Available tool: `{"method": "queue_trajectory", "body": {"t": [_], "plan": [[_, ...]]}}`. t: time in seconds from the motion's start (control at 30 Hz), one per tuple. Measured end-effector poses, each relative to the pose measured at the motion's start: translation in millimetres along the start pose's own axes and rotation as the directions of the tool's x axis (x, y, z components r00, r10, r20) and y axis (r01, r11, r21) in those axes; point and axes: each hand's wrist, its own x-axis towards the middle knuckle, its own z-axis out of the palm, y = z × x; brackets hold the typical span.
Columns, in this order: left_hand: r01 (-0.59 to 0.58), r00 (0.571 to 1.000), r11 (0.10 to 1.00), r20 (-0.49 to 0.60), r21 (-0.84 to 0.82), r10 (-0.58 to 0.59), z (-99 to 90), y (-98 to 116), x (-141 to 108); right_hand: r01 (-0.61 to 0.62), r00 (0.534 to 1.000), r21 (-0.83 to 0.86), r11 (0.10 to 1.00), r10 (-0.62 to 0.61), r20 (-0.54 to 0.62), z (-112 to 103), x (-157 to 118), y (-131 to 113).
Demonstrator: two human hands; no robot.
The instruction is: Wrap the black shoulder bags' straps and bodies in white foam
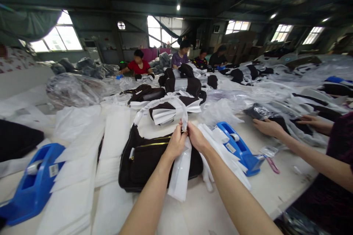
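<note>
A black handbag (150, 165) with a gold zipper lies flat on the table in front of me. Its strap is wrapped in white foam sheet (143, 112) that arches over the far side of the bag. At the bag's right end, both of my hands meet on this wrapping. My left hand (176, 141) pinches the white foam wrap near a metal ring, and my right hand (195, 136) closes on it from the other side. A loose tail of the foam (179, 176) hangs down across the bag's front. My fingertips partly cover the ring.
A blue tape dispenser (238, 150) stands to the right, another blue tape dispenser (33, 187) at left. White foam sheets (74, 187) lie stacked between. Pink scissors (273, 165) rest near a co-worker's hands (267, 127). More wrapped black bags (183, 86) and several people are beyond.
</note>
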Motion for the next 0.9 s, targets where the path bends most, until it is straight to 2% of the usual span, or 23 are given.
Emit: {"method": "queue_trajectory", "body": {"t": [0.07,0.13,0.47,0.57,0.63,0.7,0.73,0.77,0.83,0.9], "plan": [[0.002,1.000,1.000,0.015,-0.002,-0.002,-1.0,1.1,0.1,-0.031,0.998,0.082,0.996,0.027,0.057,-5.0,-1.3,0.3],[-0.012,1.000,1.000,0.023,-0.012,0.012,-1.9,0.5,-0.4,-0.045,0.997,0.114,0.992,0.037,0.066,-5.5,-3.1,-1.6],[-0.056,0.998,0.997,0.000,-0.057,0.056,0.5,-11.1,4.1,0.070,0.997,0.031,0.997,-0.068,-0.042,7.4,-5.9,-7.9],[-0.072,0.997,0.995,-0.016,-0.068,0.071,1.0,-13.3,4.9,0.098,0.993,-0.081,0.992,-0.102,-0.051,2.8,-10.0,-12.1],[-0.055,0.998,0.995,-0.036,-0.082,0.052,0.6,-13.7,4.1,0.129,0.986,-0.239,0.962,-0.149,-0.068,-10.8,-16.6,-21.8],[-0.022,0.998,0.996,-0.061,-0.086,0.016,0.1,-13.6,2.9,0.138,0.979,-0.456,0.879,-0.190,-0.071,-36.5,-25.5,-36.0],[-0.006,0.998,0.996,-0.068,-0.086,0.000,0.0,-13.6,2.3,0.132,0.977,-0.575,0.807,-0.203,-0.061,-53.3,-30.1,-43.5],[0.007,0.997,0.996,-0.070,-0.088,-0.013,0.2,-13.6,1.8,0.122,0.976,-0.691,0.712,-0.214,-0.048,-71.5,-34.2,-50.1],[0.019,0.998,0.995,-0.063,-0.101,-0.026,0.8,-13.8,1.3,0.108,0.975,-0.881,0.461,-0.220,0.004,-106.9,-40.1,-58.6],[0.026,0.998,0.993,-0.060,-0.115,-0.033,1.5,-14.0,1.2,0.078,0.986,-0.973,0.217,-0.158,0.044,-133.6,-42.8,-59.8]]}}
